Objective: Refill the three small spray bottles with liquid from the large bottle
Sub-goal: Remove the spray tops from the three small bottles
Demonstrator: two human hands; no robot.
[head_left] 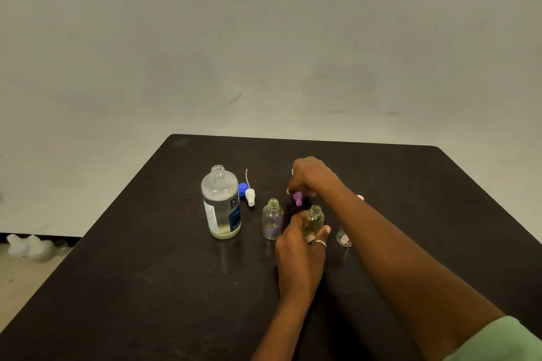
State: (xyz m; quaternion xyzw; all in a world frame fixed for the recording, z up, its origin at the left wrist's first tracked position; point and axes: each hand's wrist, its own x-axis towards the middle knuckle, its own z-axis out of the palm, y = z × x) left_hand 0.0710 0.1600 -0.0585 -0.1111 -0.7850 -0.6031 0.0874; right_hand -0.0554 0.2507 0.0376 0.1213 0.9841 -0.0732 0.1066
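A: Head view: what is each hand doing?
B: Left hand (299, 252) grips the middle small bottle (316, 218), which has no cap. Right hand (311, 179) pinches a purple spray head (297, 199) just beyond it.
A: Risk?
B: The right forearm (381, 231) crosses the rightmost small bottle (343, 237); drawing back could topple it. The large bottle (220, 202) stands uncapped at left.

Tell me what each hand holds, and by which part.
The left hand grips the small clear yellow-tinted bottle round its body. The right hand pinches the purple plastic spray cap from above.
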